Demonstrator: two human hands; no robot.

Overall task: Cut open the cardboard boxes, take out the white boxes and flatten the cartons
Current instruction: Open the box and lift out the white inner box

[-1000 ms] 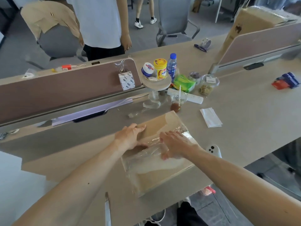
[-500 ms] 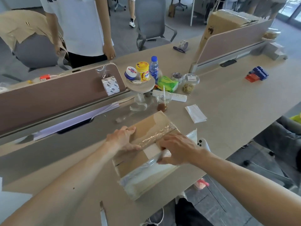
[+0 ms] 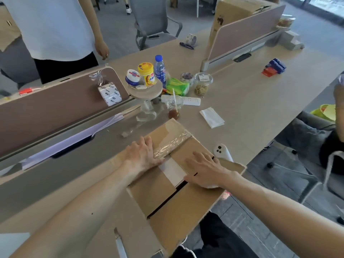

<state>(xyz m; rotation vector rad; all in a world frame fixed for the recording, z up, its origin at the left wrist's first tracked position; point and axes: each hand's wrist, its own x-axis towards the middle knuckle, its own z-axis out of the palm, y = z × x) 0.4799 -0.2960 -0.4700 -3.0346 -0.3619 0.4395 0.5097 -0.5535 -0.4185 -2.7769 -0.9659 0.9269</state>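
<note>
A brown cardboard carton (image 3: 173,202) lies flat on the table's near edge, its two top flaps parted by a dark slit. Crinkled clear tape (image 3: 171,144) runs across its far end, and a white patch (image 3: 173,171) shows between the flaps. My left hand (image 3: 143,155) lies flat on the left flap with fingers spread. My right hand (image 3: 204,170) presses flat on the right flap, fingers straight. A knife blade (image 3: 120,246) rests on the table near the bottom edge, left of the carton.
Beyond the carton stand a drink cup with straw (image 3: 174,107), a power strip (image 3: 186,100), a napkin (image 3: 212,117), jars and a water bottle (image 3: 160,69). A white controller (image 3: 222,151) lies right of the carton. A desk divider (image 3: 55,108) stands left; a person (image 3: 55,34) waits behind it.
The carton has been turned over or opened out, so its plain flaps now face up instead of the plastic-wrapped side. Both hands went from gripping the wrap to lying flat on the flaps.
</note>
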